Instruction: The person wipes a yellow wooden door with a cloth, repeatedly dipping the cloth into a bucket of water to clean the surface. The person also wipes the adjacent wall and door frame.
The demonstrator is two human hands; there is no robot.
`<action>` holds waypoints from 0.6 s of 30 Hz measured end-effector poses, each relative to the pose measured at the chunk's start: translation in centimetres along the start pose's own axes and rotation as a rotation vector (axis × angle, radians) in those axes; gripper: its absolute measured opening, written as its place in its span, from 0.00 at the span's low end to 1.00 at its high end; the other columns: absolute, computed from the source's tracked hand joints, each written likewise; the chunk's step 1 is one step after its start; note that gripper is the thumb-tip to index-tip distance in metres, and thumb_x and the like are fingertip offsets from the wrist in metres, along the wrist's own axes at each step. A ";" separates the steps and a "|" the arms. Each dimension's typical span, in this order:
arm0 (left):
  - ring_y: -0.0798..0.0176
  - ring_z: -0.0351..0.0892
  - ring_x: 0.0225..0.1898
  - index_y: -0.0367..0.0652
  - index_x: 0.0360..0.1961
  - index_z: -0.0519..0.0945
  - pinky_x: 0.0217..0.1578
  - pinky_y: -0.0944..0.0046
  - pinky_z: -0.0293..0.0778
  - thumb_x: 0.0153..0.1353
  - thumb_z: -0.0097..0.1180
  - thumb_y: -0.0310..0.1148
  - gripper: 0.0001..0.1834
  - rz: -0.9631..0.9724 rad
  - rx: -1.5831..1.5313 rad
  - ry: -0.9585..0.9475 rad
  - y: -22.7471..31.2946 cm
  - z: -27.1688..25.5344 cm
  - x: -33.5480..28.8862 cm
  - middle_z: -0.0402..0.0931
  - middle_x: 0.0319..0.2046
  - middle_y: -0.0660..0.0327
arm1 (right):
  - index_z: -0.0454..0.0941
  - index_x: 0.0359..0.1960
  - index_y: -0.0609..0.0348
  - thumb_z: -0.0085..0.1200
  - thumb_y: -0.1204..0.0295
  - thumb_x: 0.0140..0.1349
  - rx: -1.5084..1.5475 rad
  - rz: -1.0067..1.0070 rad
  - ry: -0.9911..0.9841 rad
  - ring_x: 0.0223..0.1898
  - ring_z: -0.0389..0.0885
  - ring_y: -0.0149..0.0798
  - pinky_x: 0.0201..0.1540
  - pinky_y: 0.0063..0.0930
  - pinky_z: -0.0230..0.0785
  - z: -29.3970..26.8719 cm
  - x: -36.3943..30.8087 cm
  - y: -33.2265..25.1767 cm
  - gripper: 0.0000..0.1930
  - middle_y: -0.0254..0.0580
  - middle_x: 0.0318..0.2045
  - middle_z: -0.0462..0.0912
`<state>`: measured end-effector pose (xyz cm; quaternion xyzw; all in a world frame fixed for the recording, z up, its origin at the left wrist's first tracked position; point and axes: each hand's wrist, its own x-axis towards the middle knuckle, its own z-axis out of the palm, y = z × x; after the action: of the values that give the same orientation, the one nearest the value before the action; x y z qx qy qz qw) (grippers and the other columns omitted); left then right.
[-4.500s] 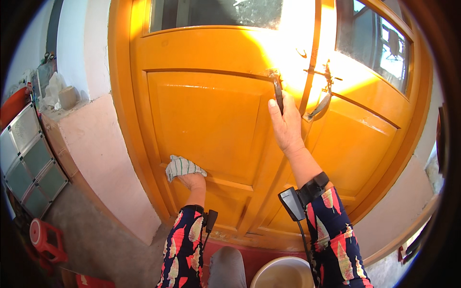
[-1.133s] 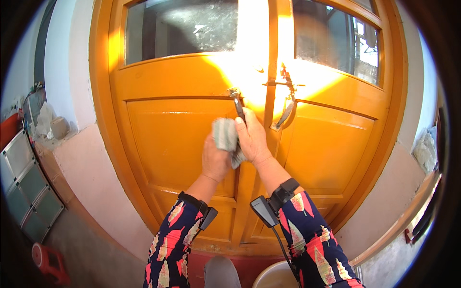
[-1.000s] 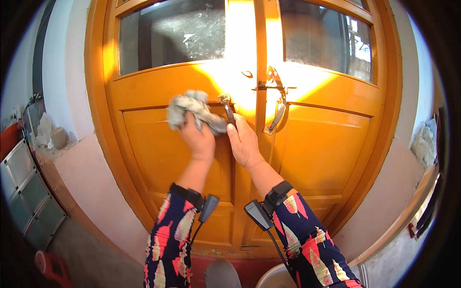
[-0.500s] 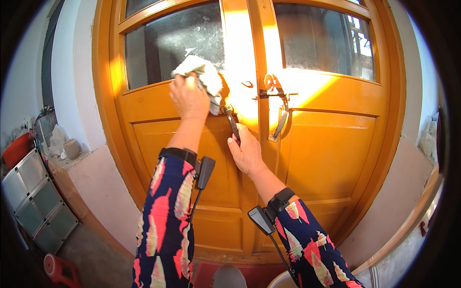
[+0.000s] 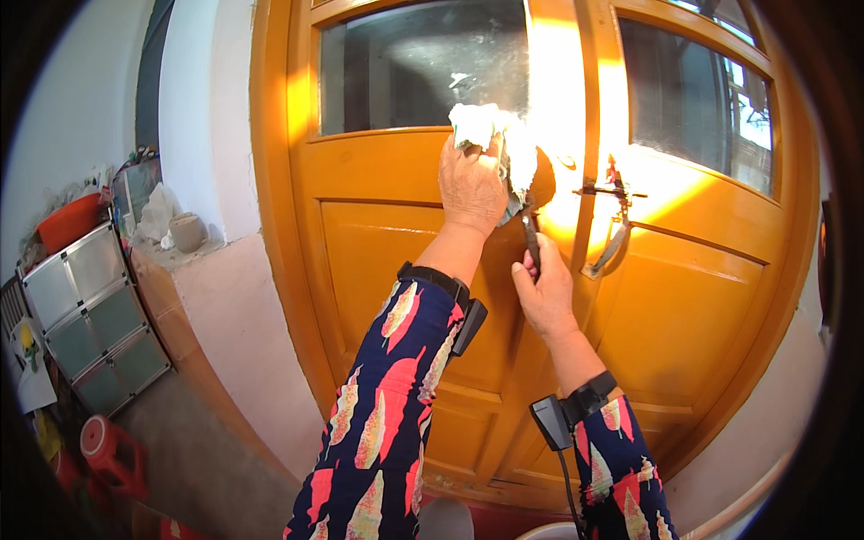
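Note:
My left hand is closed around a bunched whitish cloth. The cloth lies against the left leaf of an orange-yellow wooden door, at the lower right corner of its glass pane. Sunlight bleaches part of the cloth. Just below and to the right, my right hand grips a dark door handle, whose upper end is partly hidden by the cloth. On the right leaf are a sliding bolt and a worn metal pull handle.
At left stands a metal-framed cabinet with a red basin on top. A ledge beside it bears a small pot and a plastic bag. A red stool sits on the floor. A pale bucket rim shows below.
The view has turned left, so the door sits farther right and more of the cabinet shows. The cloth in my left hand has shifted slightly right toward the handle. My right hand keeps its grip.

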<state>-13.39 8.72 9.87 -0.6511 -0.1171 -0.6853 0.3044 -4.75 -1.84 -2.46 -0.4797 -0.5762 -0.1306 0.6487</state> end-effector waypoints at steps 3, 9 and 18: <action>0.42 0.69 0.55 0.36 0.51 0.78 0.59 0.49 0.62 0.51 0.57 0.27 0.23 0.008 0.036 -0.024 -2.4 -0.4 -0.6 0.76 0.50 0.49 | 0.70 0.51 0.63 0.56 0.76 0.55 -0.026 -0.036 0.027 0.28 0.73 0.37 0.35 0.30 0.70 0.0 0.1 0.1 0.20 0.38 0.28 0.73; 0.42 0.64 0.62 0.38 0.59 0.73 0.63 0.53 0.59 0.56 0.53 0.29 0.27 -0.196 0.189 -0.086 -8.8 -1.9 -2.0 0.69 0.60 0.48 | 0.69 0.52 0.63 0.55 0.78 0.55 -0.065 -0.060 0.059 0.27 0.70 0.34 0.33 0.28 0.68 -0.1 0.2 0.1 0.21 0.36 0.27 0.70; 0.39 0.69 0.57 0.40 0.58 0.71 0.58 0.47 0.66 0.60 0.51 0.30 0.23 -0.665 0.317 -0.211 -18.2 -6.3 -7.8 0.66 0.61 0.49 | 0.69 0.49 0.60 0.58 0.76 0.52 -0.142 -0.053 0.106 0.27 0.68 0.35 0.33 0.30 0.67 -0.1 0.4 0.4 0.21 0.36 0.26 0.68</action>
<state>-29.19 21.64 5.88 -0.5892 -0.4573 -0.6493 0.1486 -4.26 -1.60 -2.27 -0.5016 -0.5427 -0.2134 0.6390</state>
